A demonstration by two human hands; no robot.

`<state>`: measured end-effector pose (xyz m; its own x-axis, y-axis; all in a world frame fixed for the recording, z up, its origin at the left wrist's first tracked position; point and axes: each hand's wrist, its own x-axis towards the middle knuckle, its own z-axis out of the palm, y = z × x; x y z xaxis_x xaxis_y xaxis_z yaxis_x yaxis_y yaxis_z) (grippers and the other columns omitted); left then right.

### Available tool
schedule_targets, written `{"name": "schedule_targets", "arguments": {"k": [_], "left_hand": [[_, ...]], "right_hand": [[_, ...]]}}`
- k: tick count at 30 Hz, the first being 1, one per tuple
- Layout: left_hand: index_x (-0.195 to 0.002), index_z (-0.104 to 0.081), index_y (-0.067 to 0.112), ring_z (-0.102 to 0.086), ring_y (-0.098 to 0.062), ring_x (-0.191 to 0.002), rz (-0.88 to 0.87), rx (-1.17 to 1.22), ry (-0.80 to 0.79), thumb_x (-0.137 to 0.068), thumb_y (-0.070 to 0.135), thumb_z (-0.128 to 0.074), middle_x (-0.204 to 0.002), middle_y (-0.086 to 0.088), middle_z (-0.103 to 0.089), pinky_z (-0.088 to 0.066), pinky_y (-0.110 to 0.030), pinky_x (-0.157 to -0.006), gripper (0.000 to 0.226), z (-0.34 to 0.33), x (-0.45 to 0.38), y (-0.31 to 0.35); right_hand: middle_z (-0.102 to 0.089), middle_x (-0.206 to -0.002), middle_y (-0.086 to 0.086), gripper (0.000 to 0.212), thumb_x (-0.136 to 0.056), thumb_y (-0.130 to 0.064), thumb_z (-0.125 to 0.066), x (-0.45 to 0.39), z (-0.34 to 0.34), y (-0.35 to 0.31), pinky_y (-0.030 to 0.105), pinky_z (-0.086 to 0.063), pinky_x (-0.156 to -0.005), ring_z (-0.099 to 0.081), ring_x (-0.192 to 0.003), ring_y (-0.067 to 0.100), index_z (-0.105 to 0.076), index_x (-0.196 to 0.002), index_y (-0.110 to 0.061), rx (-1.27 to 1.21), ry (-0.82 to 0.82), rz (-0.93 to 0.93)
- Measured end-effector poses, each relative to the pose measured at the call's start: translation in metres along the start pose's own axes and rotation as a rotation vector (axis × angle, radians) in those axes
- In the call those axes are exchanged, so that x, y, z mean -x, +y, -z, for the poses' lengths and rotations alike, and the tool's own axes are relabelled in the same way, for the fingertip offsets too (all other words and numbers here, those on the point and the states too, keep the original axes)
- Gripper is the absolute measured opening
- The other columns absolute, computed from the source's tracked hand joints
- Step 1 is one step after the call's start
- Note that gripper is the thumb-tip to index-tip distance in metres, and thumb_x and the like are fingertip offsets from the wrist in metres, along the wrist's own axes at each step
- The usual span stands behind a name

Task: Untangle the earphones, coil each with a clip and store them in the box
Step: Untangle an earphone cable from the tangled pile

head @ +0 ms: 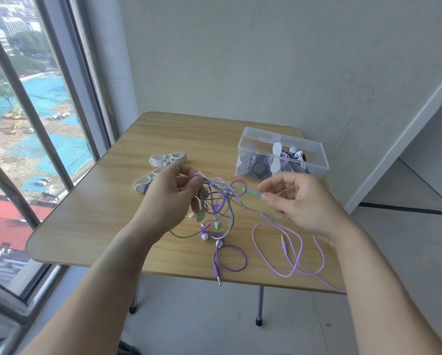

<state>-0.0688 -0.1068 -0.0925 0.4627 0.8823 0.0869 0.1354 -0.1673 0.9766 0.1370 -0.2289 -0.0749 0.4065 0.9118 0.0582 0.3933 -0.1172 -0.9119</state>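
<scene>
A tangle of purple, green and white earphone cords (pixel 216 201) hangs above the middle of the wooden table (pixel 91 216). My left hand (pixel 171 198) grips the knot from its left side. My right hand (pixel 296 201) pinches a mint-green piece (pixel 253 192) of one cord at the knot's right. Loose purple cord (pixel 291 254) loops across the table under my right wrist and over the front edge, and its plug (pixel 283 243) lies inside the loop. Another purple plug (pixel 217 274) lies near the front edge. A clear plastic box (pixel 317 152) at the back right holds several coiled earphones with clips.
Two white cable clips (pixel 167 159) (pixel 144 181) lie at the back left of the table, the nearer one partly behind my left hand. A large window runs along the left. A plain wall stands behind the table.
</scene>
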Motion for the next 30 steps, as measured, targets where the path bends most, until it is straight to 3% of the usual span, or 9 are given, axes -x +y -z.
{"name": "schedule_targets", "arguments": {"k": [4, 9, 12, 15, 17, 20, 23, 25, 30], "left_hand": [[-0.085, -0.054, 0.017, -0.053, -0.012, -0.045, -0.016, -0.031, 0.107, -0.1, 0.011, -0.055, -0.065, 0.003, -0.066, -0.041, -0.022, -0.047, 0.016, 0.001, -0.002, 0.0], [-0.086, -0.058, 0.016, -0.064, -0.01, -0.053, -0.055, -0.144, 0.178, -0.095, 0.003, -0.059, -0.073, -0.004, -0.071, -0.051, -0.027, -0.056, 0.015, 0.003, -0.003, -0.004], [-0.089, -0.057, 0.013, -0.069, -0.016, -0.061, -0.038, -0.092, 0.188, -0.096, 0.001, -0.057, -0.076, -0.008, -0.073, -0.055, -0.025, -0.064, 0.013, 0.001, -0.003, -0.001], [-0.091, -0.057, 0.01, -0.066, -0.009, -0.054, -0.01, -0.062, 0.178, -0.096, 0.004, -0.058, -0.077, -0.011, -0.072, -0.053, -0.019, -0.055, 0.008, -0.002, -0.002, 0.001], [-0.091, -0.059, 0.011, -0.064, -0.009, -0.052, 0.013, -0.107, 0.21, -0.095, 0.007, -0.059, -0.074, -0.009, -0.073, -0.054, -0.026, -0.056, 0.005, -0.001, -0.003, -0.003], [-0.088, -0.06, 0.015, -0.066, -0.011, -0.052, 0.061, -0.141, 0.278, -0.093, 0.01, -0.06, -0.066, -0.003, -0.073, -0.058, -0.038, -0.066, 0.007, 0.005, -0.005, -0.005], [-0.087, -0.06, 0.018, -0.068, -0.014, -0.056, 0.112, -0.16, 0.311, -0.091, 0.01, -0.059, -0.064, -0.002, -0.073, -0.061, -0.044, -0.069, 0.008, 0.008, -0.005, -0.005], [-0.09, -0.06, 0.018, -0.071, -0.021, -0.071, 0.134, -0.176, 0.312, -0.089, 0.009, -0.055, -0.069, -0.003, -0.073, -0.061, -0.048, -0.074, 0.01, 0.008, -0.005, -0.004], [-0.122, -0.054, 0.012, -0.042, -0.03, -0.122, 0.087, -0.451, 0.342, -0.082, 0.029, -0.041, -0.122, -0.008, -0.051, -0.035, -0.045, -0.107, 0.045, 0.0, 0.003, 0.002]], "right_hand": [[-0.061, -0.074, 0.0, 0.017, -0.097, -0.007, -0.062, -0.006, 0.001, 0.005, 0.022, -0.041, -0.051, -0.046, -0.051, 0.009, -0.07, -0.09, -0.02, -0.077, 0.231, 0.063], [-0.054, -0.067, -0.002, 0.012, -0.098, -0.017, -0.063, -0.004, 0.005, 0.006, 0.025, -0.043, -0.056, -0.046, -0.057, 0.011, -0.074, -0.094, -0.019, -0.049, 0.1, 0.022], [-0.065, -0.084, -0.004, 0.011, -0.09, -0.013, -0.073, -0.004, -0.001, 0.004, 0.024, -0.051, -0.071, -0.059, -0.071, 0.008, -0.072, -0.099, -0.02, -0.058, 0.097, 0.05], [-0.064, -0.105, -0.005, 0.025, -0.085, -0.017, -0.077, -0.006, -0.011, 0.007, 0.022, -0.049, -0.086, -0.061, -0.093, 0.007, -0.064, -0.105, -0.025, 0.118, 0.317, 0.099], [-0.065, -0.088, -0.007, 0.018, -0.082, -0.018, -0.078, -0.003, -0.015, 0.004, 0.018, -0.046, -0.073, -0.058, -0.074, 0.0, -0.063, -0.088, -0.024, 0.207, 0.416, 0.119], [-0.067, -0.07, -0.006, 0.013, -0.079, -0.022, -0.079, 0.003, -0.021, 0.0, 0.022, -0.049, -0.063, -0.056, -0.059, 0.001, -0.066, -0.077, -0.022, 0.283, 0.142, 0.06], [-0.069, -0.089, -0.006, 0.013, -0.083, -0.029, -0.074, 0.008, -0.041, 0.008, 0.03, -0.053, -0.08, -0.063, -0.081, 0.01, -0.069, -0.095, -0.025, 0.546, -0.143, -0.016], [-0.061, -0.103, -0.003, 0.019, -0.09, -0.031, -0.066, 0.008, -0.056, 0.016, 0.035, -0.049, -0.09, -0.058, -0.099, 0.018, -0.065, -0.108, -0.024, 0.712, -0.111, 0.01], [-0.048, -0.106, -0.005, 0.01, -0.1, -0.032, -0.052, 0.004, -0.064, 0.024, 0.047, -0.049, -0.09, -0.047, -0.112, 0.021, -0.051, -0.09, -0.032, 0.806, -0.093, -0.039]]}}
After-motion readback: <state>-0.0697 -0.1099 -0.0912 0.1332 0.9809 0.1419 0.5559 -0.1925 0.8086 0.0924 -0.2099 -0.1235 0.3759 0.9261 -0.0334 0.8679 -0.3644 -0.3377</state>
